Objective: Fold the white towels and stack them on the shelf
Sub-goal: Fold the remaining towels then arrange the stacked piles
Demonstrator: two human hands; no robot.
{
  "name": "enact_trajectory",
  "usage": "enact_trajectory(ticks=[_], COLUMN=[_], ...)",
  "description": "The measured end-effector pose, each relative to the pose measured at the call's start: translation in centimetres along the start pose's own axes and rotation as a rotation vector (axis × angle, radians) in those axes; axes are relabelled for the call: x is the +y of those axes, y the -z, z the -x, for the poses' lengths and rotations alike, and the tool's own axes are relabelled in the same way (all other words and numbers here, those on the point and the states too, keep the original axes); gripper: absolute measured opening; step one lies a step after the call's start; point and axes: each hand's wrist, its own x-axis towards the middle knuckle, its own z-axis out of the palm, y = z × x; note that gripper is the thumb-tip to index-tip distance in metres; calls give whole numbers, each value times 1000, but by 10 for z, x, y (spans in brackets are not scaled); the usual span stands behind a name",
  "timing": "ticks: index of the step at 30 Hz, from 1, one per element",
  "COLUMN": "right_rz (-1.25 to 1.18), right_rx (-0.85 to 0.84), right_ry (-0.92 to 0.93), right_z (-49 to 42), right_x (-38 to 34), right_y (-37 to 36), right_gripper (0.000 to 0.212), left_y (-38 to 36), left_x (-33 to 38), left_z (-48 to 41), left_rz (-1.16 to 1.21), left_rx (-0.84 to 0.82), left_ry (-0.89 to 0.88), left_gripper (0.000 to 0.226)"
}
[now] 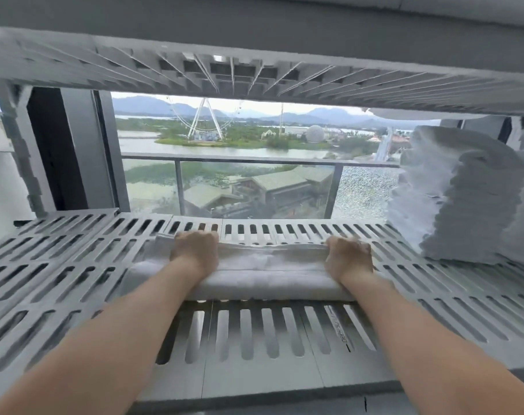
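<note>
Gripping the folded white towel (266, 278) along its far edge with left hand (195, 250) and right hand (349, 256), fingertips hidden beyond knuckles. Lying flat mid slotted grey shelf (75, 265). Smeared towel stack (464, 202) at right, outline unclear.

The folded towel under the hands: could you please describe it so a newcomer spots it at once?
Find the grey slatted shelf before the window. At its middle lies the folded white towel, held by the left hand and right hand. Unlike the tall towel stack at the right, it lies alone and flat.
</note>
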Motion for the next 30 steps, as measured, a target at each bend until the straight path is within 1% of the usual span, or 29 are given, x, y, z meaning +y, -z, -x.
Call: enact_trajectory(ticks=[2,4,5,8,9,10,11,13,14,15,16,17,18,19,21,22,23,26,30], right_rz=[-12,-66,-97,-168,-191,-212,-223,-231,-247,-276,-311,-341,-362,-378,-401,-393,-368,-332,-294], right_rx=[-11,-19,-41,-119,-130,-136,-133,-111,-112,-118,-127,-141,-164,-191,-260,-290,-311,-361,-403], right_ry=[-29,-129,-195,-399,-441,-465,-471,-438,-423,-422,-434,-454,-470,-474,-454,-440,-437,-482,-457], right_z=[-4,-7,-9,-12,-12,-10,-8,-3,0,2,4,6,8,9,14,17,20,28,35], right_x=[3,7,10,23,27,30,33,35,36,37,37,38,39,40,43,45,47,58,64], right_y=[-15,-23,-24,-19,-17,-16,-15,-12,-10,-9,-5,-2,1,4,11,15,18,27,30], right_gripper=[28,37,47,103,112,114,109,93,86,83,82,83,84,84,74,69,68,79,77], left_y=[-14,-22,-23,-22,-19,-15,-11,-3,0,2,5,7,7,5,-1,-3,-4,-2,0], left_x=[-3,-6,-7,-5,-3,2,7,23,34,45,56,65,73,79,83,84,84,86,88], left_z=[-5,-7,-7,-5,-5,-5,-4,2,7,12,16,20,24,27,31,33,35,39,43], left_rz=[138,195,185,116,85,63,58,121,193,278,360,421,437,400,269,231,208,161,155], left_rx=[-66,-87,-87,-104,-122,-132,-115,30,126,188,193,139,36,-72,-202,-231,-249,-289,-305], left_ry=[3,-9,-21,-17,-8,-4,-12,-74,-136,-217,-291,-333,-338,-318,-259,-229,-200,-146,-133], left_gripper=[39,44,42,35,36,39,44,52,52,47,39,30,29,36,51,56,58,60,59])
